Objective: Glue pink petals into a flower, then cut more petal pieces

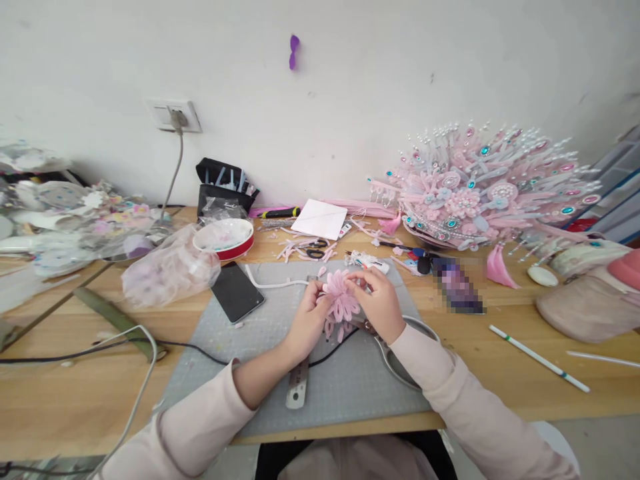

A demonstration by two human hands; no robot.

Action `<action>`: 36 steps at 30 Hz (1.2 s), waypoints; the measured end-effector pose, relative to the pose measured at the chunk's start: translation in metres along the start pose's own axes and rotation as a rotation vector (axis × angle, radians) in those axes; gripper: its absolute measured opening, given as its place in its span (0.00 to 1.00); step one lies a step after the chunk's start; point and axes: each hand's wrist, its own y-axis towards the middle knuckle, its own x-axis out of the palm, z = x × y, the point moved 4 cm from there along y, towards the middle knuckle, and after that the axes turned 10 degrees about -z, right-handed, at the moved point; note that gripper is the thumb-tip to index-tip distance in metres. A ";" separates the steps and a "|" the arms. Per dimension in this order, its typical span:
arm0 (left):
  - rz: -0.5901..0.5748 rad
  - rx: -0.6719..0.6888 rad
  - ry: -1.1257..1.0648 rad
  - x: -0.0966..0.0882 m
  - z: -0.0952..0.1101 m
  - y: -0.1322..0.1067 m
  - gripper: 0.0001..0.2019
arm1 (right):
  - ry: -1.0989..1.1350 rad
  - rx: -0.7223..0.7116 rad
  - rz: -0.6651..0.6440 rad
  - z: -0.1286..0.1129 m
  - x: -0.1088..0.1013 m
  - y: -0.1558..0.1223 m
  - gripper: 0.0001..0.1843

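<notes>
A pink looped flower ornament [341, 297] is held over the grey cutting mat [280, 347], between both my hands. My left hand [310, 320] grips its left side with curled fingers. My right hand [379, 303] pinches its upper right petals. A metal ruler [298, 385] lies on the mat under my left wrist. Part of a pair of scissors [400, 360] lies beneath my right forearm.
A black phone [237, 291] lies on the mat's left corner. A red-rimmed white bowl [225, 238], a plastic bag [170, 270] and cables sit to the left. A large pink beaded headdress [475, 190] stands at the right, with a white stick [537, 358] near the table's front edge.
</notes>
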 end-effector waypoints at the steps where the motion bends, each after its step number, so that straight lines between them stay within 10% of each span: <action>1: -0.005 -0.004 -0.002 0.000 0.000 0.000 0.06 | -0.005 -0.004 -0.002 0.000 0.000 0.000 0.04; 36: -0.070 -0.039 -0.074 0.007 -0.003 -0.001 0.09 | 0.075 0.053 -0.006 0.006 0.005 0.002 0.07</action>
